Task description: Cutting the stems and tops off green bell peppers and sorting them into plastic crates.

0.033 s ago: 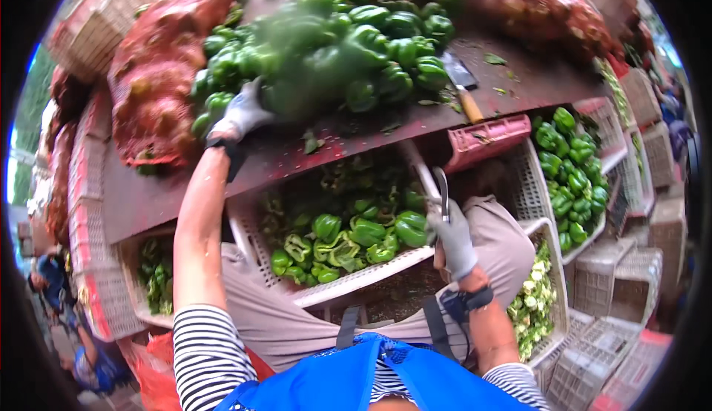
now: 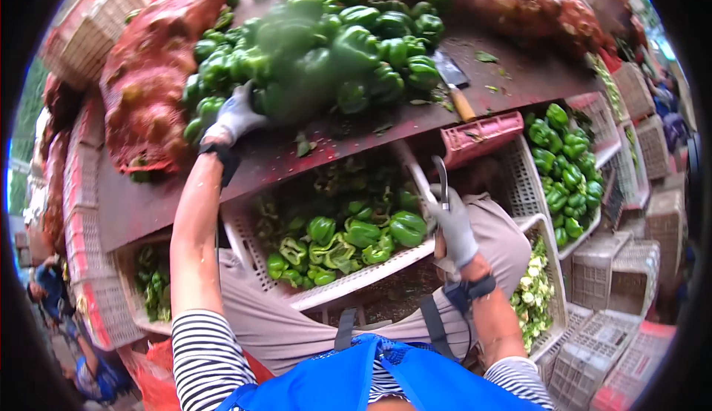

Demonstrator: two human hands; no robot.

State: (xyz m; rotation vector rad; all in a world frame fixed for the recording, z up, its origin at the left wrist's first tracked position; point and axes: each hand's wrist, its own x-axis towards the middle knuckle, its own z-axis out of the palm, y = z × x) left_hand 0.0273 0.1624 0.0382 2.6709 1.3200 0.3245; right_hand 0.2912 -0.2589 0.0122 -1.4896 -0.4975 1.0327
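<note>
My gloved left hand (image 2: 236, 117) reaches to the near left edge of a large pile of green bell peppers (image 2: 356, 46) on the dark red table (image 2: 345, 131). Its fingers are apart beside the peppers, with nothing visibly held; a blurred patch partly covers the pile here. Over my right knee, my gloved right hand (image 2: 456, 229) is closed round a small knife (image 2: 443, 181), its curved blade pointing up. Between my hands, below the table edge, a white crate (image 2: 356, 274) holds whole and cut-open green peppers.
A cleaver (image 2: 452, 77) with a wooden handle lies right of the pile. Red mesh sacks (image 2: 152, 77) flank it. A pink crate (image 2: 482, 138) sits at the table edge. To the right stand a crate of peppers (image 2: 567, 166), another of pale trimmings (image 2: 535, 285) and stacked crates (image 2: 593, 352).
The whole view has shifted slightly. My left hand stays by the pile's left edge with its fingers apart, and my right hand keeps hold of the knife.
</note>
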